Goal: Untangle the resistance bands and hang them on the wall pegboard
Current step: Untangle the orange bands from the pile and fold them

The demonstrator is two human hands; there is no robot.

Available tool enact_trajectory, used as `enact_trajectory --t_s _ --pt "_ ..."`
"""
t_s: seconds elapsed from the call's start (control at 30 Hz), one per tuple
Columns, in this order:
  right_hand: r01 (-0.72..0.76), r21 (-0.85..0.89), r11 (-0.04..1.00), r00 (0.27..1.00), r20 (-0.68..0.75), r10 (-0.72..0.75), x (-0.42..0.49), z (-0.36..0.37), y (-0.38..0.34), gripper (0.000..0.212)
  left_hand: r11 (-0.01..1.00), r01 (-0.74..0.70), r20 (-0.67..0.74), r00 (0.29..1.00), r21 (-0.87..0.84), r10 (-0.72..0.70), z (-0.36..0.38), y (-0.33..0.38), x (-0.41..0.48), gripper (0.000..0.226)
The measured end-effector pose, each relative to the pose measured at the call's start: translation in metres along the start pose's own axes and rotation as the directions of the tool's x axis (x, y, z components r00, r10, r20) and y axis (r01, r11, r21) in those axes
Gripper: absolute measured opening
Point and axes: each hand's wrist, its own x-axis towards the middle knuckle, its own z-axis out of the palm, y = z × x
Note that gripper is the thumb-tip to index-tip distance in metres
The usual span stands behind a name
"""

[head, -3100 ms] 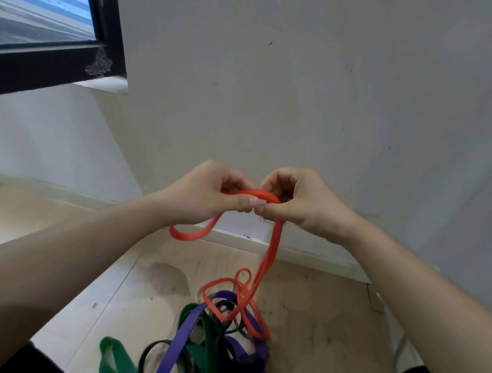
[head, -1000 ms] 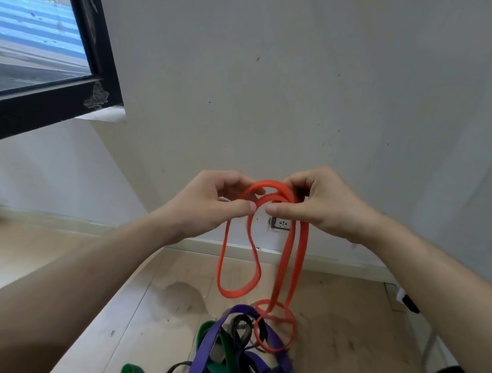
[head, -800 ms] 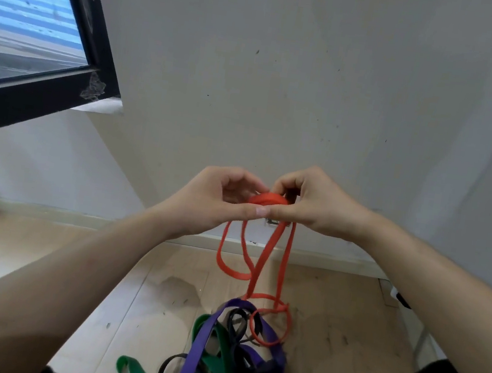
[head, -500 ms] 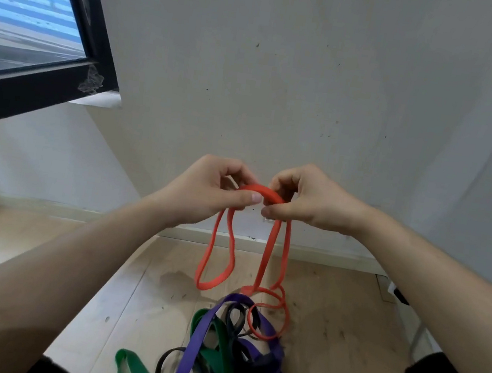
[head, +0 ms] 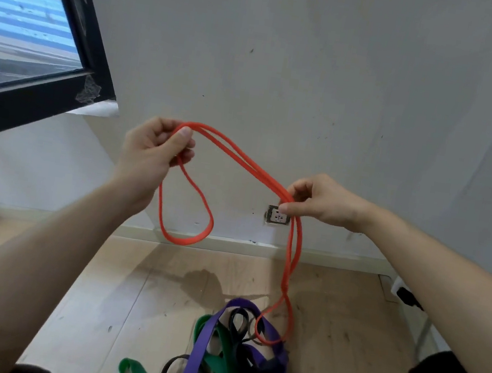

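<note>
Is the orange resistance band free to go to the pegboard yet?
No: the thin orange rubber band, gripped by left hand and right hand, looks looped low down around the wide purple band in the floor pile. No pegboard shows.

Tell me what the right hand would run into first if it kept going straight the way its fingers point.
Past the orange band it pinches, the right hand points leftward and in toward the wall. It would probably meet the wall near the outlet first, though depth is unclear from this view.
</note>
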Motion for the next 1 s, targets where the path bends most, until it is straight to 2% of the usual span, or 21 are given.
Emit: enact_trajectory --t_s 0.13,0.23,0.43,0.5,0.6,0.67,0.73,0.83,1.0 --pt "0.093 0.206 0.974 0.983 -0.174 -0.057 -0.005 -0.016 -0.007 0.011 0.992 0.11 0.032 0.993 0.061 -0.112 -0.016 -0.014 0.004 0.013" --pt "0.175 0.294 0.94 0.963 -0.251 -0.101 -0.009 -0.02 -0.015 0.009 0.981 0.16 0.117 0.978 0.109 -0.173 -0.023 -0.022 0.006 0.012" --pt "0.3 0.303 0.904 0.925 -0.324 -0.198 -0.014 -0.014 -0.034 0.009 0.941 0.143 0.327 0.913 0.307 -0.245 -0.006 -0.019 -0.007 0.025" --pt "0.307 0.266 0.914 0.928 -0.297 -0.225 -0.015 -0.01 -0.039 0.011 0.947 0.128 0.362 0.902 0.294 -0.234 0.007 -0.013 -0.013 0.029" --pt "0.296 0.126 0.947 0.942 -0.204 -0.267 -0.016 -0.001 -0.046 0.014 0.977 0.145 0.382 0.904 0.156 -0.195 0.029 -0.005 -0.019 0.038" --pt "0.289 0.042 0.956 0.948 -0.152 -0.28 -0.016 0.006 -0.049 0.013 0.984 0.137 0.396 0.902 0.112 -0.17 0.042 0.0 -0.022 0.033" --pt "0.275 0.001 0.961 0.954 -0.122 -0.273 -0.016 0.009 -0.049 0.012 0.984 0.105 0.395 0.906 0.142 -0.154 0.051 0.001 -0.025 0.023" --pt "0.206 -0.059 0.977 0.977 -0.047 -0.209 -0.013 0.01 -0.045 0.01 0.975 0.061 0.375 0.917 0.213 -0.139 0.055 0.0 -0.025 0.013" --pt "0.082 -0.131 0.988 0.996 0.053 -0.076 -0.005 0.013 -0.018 0.008 0.984 0.05 0.3 0.949 0.17 -0.1 0.052 -0.001 -0.021 0.004"
